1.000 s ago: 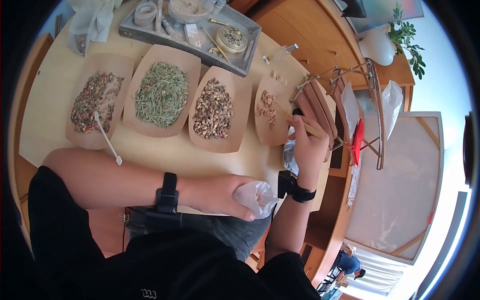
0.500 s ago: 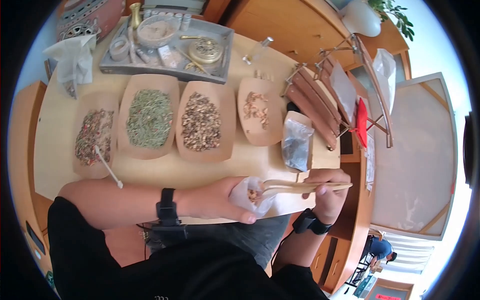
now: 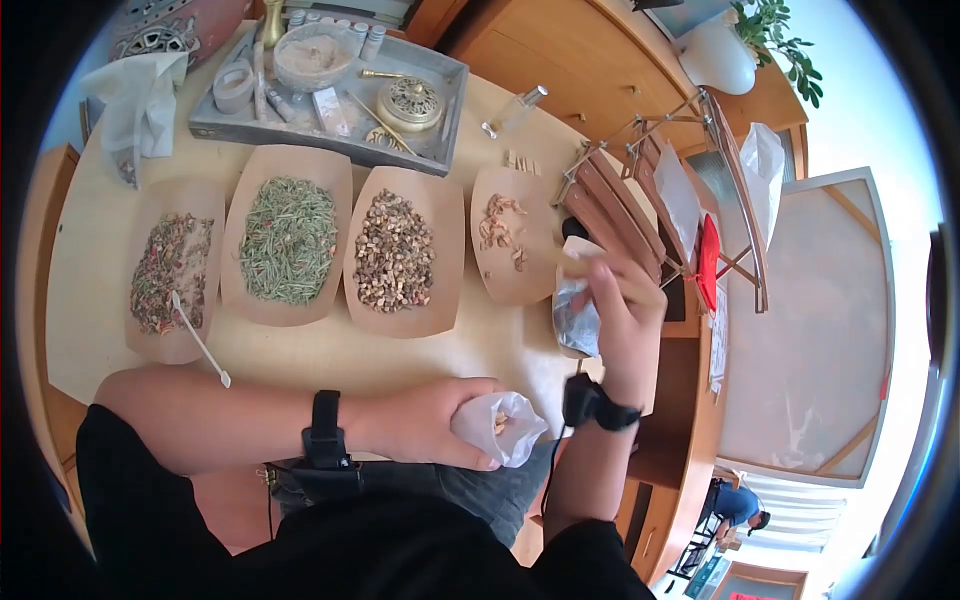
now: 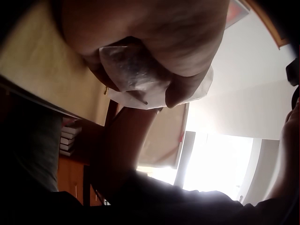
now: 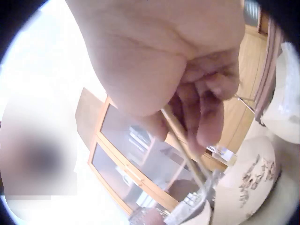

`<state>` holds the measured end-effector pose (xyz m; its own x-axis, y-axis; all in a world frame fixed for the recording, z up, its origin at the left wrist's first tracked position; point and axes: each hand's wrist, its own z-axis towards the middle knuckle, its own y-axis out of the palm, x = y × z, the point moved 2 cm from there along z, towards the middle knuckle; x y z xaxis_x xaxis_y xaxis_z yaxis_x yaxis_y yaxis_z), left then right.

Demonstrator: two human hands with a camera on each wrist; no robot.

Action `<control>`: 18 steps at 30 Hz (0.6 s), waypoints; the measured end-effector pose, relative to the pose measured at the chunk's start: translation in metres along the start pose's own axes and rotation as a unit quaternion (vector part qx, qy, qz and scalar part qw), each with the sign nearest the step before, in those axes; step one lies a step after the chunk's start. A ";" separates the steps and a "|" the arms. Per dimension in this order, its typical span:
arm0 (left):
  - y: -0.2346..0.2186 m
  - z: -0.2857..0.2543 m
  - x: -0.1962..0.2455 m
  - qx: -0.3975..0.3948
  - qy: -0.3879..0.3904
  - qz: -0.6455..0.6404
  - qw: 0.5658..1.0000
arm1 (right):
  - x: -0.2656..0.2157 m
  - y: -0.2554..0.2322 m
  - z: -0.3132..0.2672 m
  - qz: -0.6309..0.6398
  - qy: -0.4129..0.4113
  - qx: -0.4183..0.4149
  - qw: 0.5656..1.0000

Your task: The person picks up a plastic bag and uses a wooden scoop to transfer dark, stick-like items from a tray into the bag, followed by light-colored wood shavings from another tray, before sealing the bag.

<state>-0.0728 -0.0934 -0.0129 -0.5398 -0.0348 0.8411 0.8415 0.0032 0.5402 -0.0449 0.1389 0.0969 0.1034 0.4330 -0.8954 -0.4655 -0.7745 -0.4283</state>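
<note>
My left hand (image 3: pixel 425 422) grips a translucent white pouch (image 3: pixel 478 424) near the table's front edge, its mouth facing up. A few tan pieces (image 3: pixel 501 422) show inside the pouch. In the left wrist view the fingers curl round the pouch (image 4: pixel 131 70). My right hand (image 3: pixel 630 325), raised over the right side of the table, holds a pair of wooden tongs (image 5: pixel 180 138), blurred in the head view. Their tips point toward the rightmost paper tray (image 3: pixel 515 278), where thin orange-brown shavings (image 3: pixel 497 222) lie scattered.
Further left stand paper trays of brown chunks (image 3: pixel 393 250), green needle-like herb (image 3: pixel 288 240) and mixed petals (image 3: pixel 170 270) with a white spoon (image 3: pixel 203 343). Behind them is a grey tray (image 3: pixel 320 150) of incense ware. A wooden rack (image 3: pixel 615 210) and a bagged dark material (image 3: pixel 577 320) stand right.
My right hand moved from the shavings tray to the pouch mouth with the tongs, then back up toward that tray. The left hand keeps its hold on the pouch.
</note>
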 end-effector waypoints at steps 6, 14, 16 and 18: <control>0.001 -0.003 0.004 -0.005 -0.016 0.016 1.000 | 0.032 0.036 0.042 -0.143 -0.002 0.083 0.986; 0.000 -0.002 0.000 0.000 0.005 0.008 1.000 | 0.024 0.041 0.042 -0.120 0.014 0.071 0.990; -0.001 -0.001 -0.002 0.006 0.014 -0.006 1.000 | 0.023 0.038 0.038 -0.086 0.022 0.092 0.992; -0.003 0.001 -0.005 0.008 0.012 0.007 1.000 | 0.020 0.026 0.026 -0.066 -0.012 0.110 0.992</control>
<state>-0.0730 -0.0925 -0.0187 -0.5268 -0.0593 0.8479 0.8486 0.0198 0.5287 -0.0779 0.1397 0.0709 0.1574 0.5368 -0.8289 -0.6296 -0.5921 -0.5030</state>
